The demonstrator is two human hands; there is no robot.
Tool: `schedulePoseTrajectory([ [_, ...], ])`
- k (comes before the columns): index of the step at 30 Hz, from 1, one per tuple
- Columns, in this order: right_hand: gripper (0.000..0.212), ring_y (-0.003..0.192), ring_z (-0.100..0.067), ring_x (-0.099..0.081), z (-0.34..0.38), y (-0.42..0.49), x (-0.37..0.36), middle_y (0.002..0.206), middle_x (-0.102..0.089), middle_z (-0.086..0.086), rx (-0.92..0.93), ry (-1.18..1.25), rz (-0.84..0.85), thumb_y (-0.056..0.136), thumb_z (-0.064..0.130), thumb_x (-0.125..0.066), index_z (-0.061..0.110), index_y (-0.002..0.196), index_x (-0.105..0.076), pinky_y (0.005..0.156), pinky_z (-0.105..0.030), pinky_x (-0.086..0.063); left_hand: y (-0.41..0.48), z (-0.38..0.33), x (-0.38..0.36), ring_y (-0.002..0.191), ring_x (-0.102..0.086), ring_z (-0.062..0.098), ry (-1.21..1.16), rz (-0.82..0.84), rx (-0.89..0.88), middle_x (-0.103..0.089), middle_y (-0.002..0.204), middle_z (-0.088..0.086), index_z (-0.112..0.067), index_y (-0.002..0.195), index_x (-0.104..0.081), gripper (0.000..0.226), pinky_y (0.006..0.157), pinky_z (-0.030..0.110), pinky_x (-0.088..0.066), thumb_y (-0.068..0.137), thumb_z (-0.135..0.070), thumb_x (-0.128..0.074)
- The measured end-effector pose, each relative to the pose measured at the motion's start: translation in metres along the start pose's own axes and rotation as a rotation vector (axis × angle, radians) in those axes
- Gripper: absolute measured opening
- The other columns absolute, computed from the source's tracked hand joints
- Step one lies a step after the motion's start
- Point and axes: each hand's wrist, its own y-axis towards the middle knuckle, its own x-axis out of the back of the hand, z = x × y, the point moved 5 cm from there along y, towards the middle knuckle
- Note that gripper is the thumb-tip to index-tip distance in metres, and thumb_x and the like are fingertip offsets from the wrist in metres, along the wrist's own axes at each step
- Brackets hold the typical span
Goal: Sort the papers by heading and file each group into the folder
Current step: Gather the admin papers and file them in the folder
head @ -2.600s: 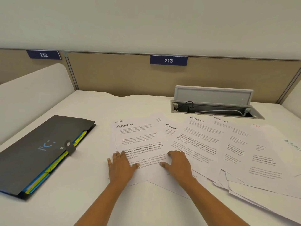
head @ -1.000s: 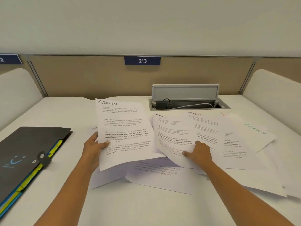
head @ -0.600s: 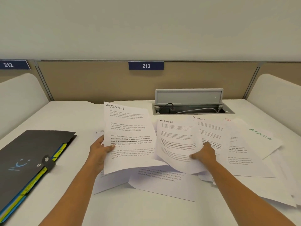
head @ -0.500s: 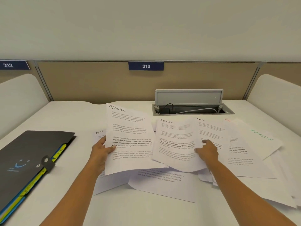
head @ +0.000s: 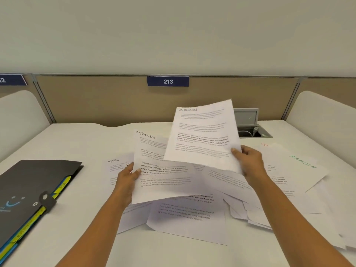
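Head view. Left hand (head: 127, 178) pinches the left edge of the first ADMIN sheet (head: 161, 170), thumb on top, fingers curled under; the sheet is off the desk (head: 77, 143) and tilted. Right hand (head: 248, 160) pinches the lower right edge of the second ADMIN sheet (head: 202, 135), held higher, its lower left part overlapping the first.

Folder (head: 34, 182) lies shut, well left of the left hand, strap across its open edge, coloured tabs showing. Loose papers (head: 188, 214) lie under and between both hands and spread past the right hand. HR sheet (head: 115, 164) sits just beyond the left hand. Green ADMIN sheet (head: 300, 166) lies right of the right hand.

Risks, as judged:
- Each sheet hangs from one edge pinch, so it is floppy. Bringing the two together could curl or crease a free corner, or let one slide out
- Stacked askew, the pair could snag on a divider when it goes into the folder
- The lower edge of the first ADMIN sheet hangs near the pile; a sweep toward the folder could drag loose papers and mix headings
- Other ADMIN pages remain in the spread, the green one among them; filing now would split the group
- Both hands are occupied, and the folder needs a free hand to unfasten
- Cable hatch (head: 250, 128) gapes beyond the right hand; a pushed sheet could slip in
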Motion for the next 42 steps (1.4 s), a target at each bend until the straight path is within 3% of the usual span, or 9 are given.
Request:
schedulePoseTrajectory([
  [5, 0.006, 0.085, -0.029, -0.063, -0.039, -0.009, -0.022, 0.104, -0.065, -0.016, -0.218, -0.010, 0.244, 0.089, 0.008, -0.058, 0.006, 0.095, -0.059, 0.073, -0.037, -0.054, -0.003, -0.004, -0.016, 0.083, -0.064, 0.024, -0.024, 0.062, -0.026, -0.066, 0.097, 0.007, -0.017, 0.109, -0.058, 0.026, 0.059, 0.033, -0.059, 0.096, -0.003, -0.042],
  [12, 0.035, 0.087, -0.030, -0.065, -0.068, -0.014, -0.033, 0.110, -0.066, -0.015, -0.371, 0.036, 0.424, 0.087, 0.004, -0.061, 0.004, 0.119, -0.049, 0.068, -0.039, -0.058, -0.004, 0.000, -0.025, 0.079, -0.070, 0.022, -0.041, 0.133, -0.001, -0.074, 0.088, 0.000, -0.020, 0.114, -0.060, 0.029, 0.065, 0.039, -0.059, 0.096, -0.007, -0.041],
  [14, 0.040, 0.084, -0.028, -0.065, -0.068, -0.014, -0.033, 0.107, -0.065, -0.013, -0.359, 0.078, 0.436, 0.083, -0.005, -0.062, 0.006, 0.119, -0.049, 0.061, -0.035, -0.059, -0.004, 0.002, -0.026, 0.085, -0.068, 0.025, -0.035, 0.141, 0.006, -0.075, 0.085, -0.002, -0.022, 0.115, -0.060, 0.030, 0.070, 0.041, -0.056, 0.097, -0.009, -0.040],
  [21, 0.049, 0.098, -0.037, -0.063, -0.067, -0.013, -0.024, 0.117, -0.064, -0.015, -0.246, 0.105, 0.388, 0.076, -0.012, -0.064, 0.011, 0.118, -0.056, 0.078, -0.045, -0.056, -0.007, 0.004, -0.042, 0.089, -0.068, 0.026, 0.062, 0.210, 0.055, -0.069, 0.107, 0.006, -0.017, 0.116, -0.059, 0.024, 0.075, 0.045, -0.055, 0.096, -0.022, -0.047],
  [24, 0.054, 0.097, -0.039, -0.064, -0.068, -0.012, -0.019, 0.116, -0.064, -0.017, -0.237, 0.120, 0.358, 0.074, -0.013, -0.066, 0.009, 0.122, -0.055, 0.079, -0.046, -0.056, -0.008, 0.007, -0.047, 0.095, -0.065, 0.031, 0.137, 0.242, 0.068, -0.065, 0.116, 0.011, -0.013, 0.127, -0.051, 0.039, 0.072, 0.044, -0.057, 0.089, -0.006, -0.057],
  [30, 0.040, 0.080, -0.024, -0.067, -0.069, -0.012, -0.013, 0.100, -0.068, -0.010, -0.190, 0.051, 0.342, 0.077, -0.005, -0.068, 0.007, 0.114, -0.057, 0.070, -0.036, -0.057, -0.004, 0.014, -0.056, 0.098, -0.063, 0.035, 0.150, 0.220, 0.025, -0.061, 0.120, 0.014, -0.018, 0.136, -0.041, 0.055, 0.076, 0.045, -0.054, 0.089, 0.010, -0.049],
  [33, 0.033, 0.081, -0.019, -0.063, -0.070, -0.003, 0.003, 0.094, -0.066, -0.007, -0.134, -0.161, 0.201, 0.083, 0.006, -0.066, 0.003, 0.115, -0.056, 0.073, -0.033, -0.054, -0.002, 0.015, -0.060, 0.097, -0.064, 0.034, 0.109, 0.222, 0.015, -0.062, 0.120, 0.013, -0.020, 0.135, -0.043, 0.055, 0.070, 0.044, -0.057, 0.089, 0.010, -0.048],
  [37, 0.051, 0.118, -0.029, -0.051, -0.068, 0.012, 0.039, 0.126, -0.055, -0.013, 0.018, -0.784, -0.086, 0.085, 0.025, -0.066, 0.003, 0.127, -0.047, 0.095, -0.036, -0.042, 0.001, 0.015, -0.060, 0.094, -0.064, 0.032, 0.088, 0.212, -0.001, -0.062, 0.118, 0.013, -0.018, 0.135, -0.044, 0.055, 0.063, 0.038, -0.058, 0.088, 0.010, -0.049],
  [42, 0.072, 0.121, -0.032, -0.045, -0.086, 0.023, 0.059, 0.127, -0.051, -0.016, -0.144, -1.065, -0.111, 0.082, 0.057, -0.057, 0.003, 0.126, -0.039, 0.095, -0.040, -0.042, 0.004, 0.020, -0.060, 0.088, -0.063, 0.029, 0.073, 0.190, 0.019, -0.060, 0.118, 0.016, -0.017, 0.135, -0.044, 0.055, 0.057, 0.037, -0.058, 0.088, 0.011, -0.048],
])
